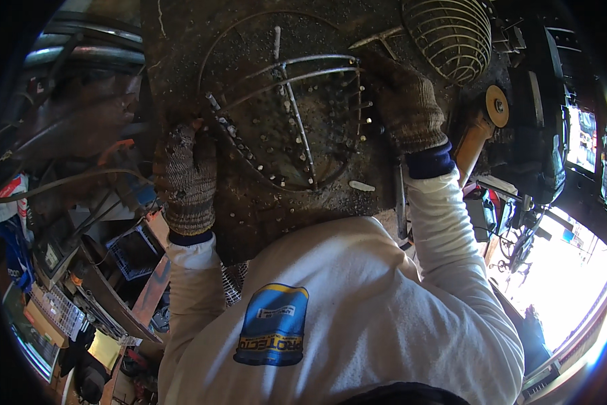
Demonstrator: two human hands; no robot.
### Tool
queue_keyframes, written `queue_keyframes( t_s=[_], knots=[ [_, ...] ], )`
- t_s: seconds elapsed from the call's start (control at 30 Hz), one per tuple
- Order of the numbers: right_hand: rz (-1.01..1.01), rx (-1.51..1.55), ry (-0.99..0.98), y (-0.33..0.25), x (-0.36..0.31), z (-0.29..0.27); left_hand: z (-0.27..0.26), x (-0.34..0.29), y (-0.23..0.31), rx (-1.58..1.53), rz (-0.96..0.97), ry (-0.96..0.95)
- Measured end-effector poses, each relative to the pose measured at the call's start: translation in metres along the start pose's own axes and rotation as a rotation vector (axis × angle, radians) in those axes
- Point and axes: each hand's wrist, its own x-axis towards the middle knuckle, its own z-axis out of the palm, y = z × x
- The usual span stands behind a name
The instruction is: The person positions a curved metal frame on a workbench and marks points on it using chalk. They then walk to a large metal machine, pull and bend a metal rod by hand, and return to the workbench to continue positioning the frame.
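Observation:
A metal wire frame [297, 125], made of a round ring, bent rods and a straight rod across the middle, lies on a dark, grimy worktable [276, 219]. Small pale pegs or stubs dot its curved edges. My left hand [187, 177], in a brown knitted work glove, is closed at the ring's left side, by a rod end. In a matching glove, my right hand [409, 108] is closed at the frame's right side, where the curved rods end. Its fingertips are dark and partly hidden against the table. A short white stick [362, 185] lies near the frame's lower right edge.
A domed basket of wire rings [450, 37] stands at the far right, beside a T-shaped metal piece [379, 42]. An angle grinder [474, 145] with a tan disc [497, 106] rests right of my right wrist. A hose [74, 177] and cluttered shelves [111, 270] are on the left.

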Motion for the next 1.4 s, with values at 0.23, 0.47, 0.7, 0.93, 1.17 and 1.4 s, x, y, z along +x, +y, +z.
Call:
queue_keyframes(
  t_s=[0.23,0.47,0.7,0.93,1.17,1.4],
  knots=[
    [-0.055,-0.002,0.032,0.008,0.001,0.006,0.004,0.002,-0.003,0.078,0.028,-0.006],
    [-0.067,-0.055,0.055,0.015,0.003,0.006,0.008,0.003,-0.011,0.119,0.079,0.016],
    [-0.036,0.057,0.033,0.012,0.002,0.007,0.004,0.002,-0.012,0.041,0.118,-0.007],
    [0.013,0.144,-0.026,0.033,0.008,0.012,-0.034,0.024,-0.022,-0.144,0.100,-0.328],
    [-0.053,-0.032,0.005,0.028,0.008,0.010,-0.034,0.028,-0.021,-0.352,-0.251,-0.460],
    [0.099,0.161,-0.084,0.018,0.007,-0.007,-0.013,0.015,-0.041,0.131,0.119,-0.403]
  ],
)
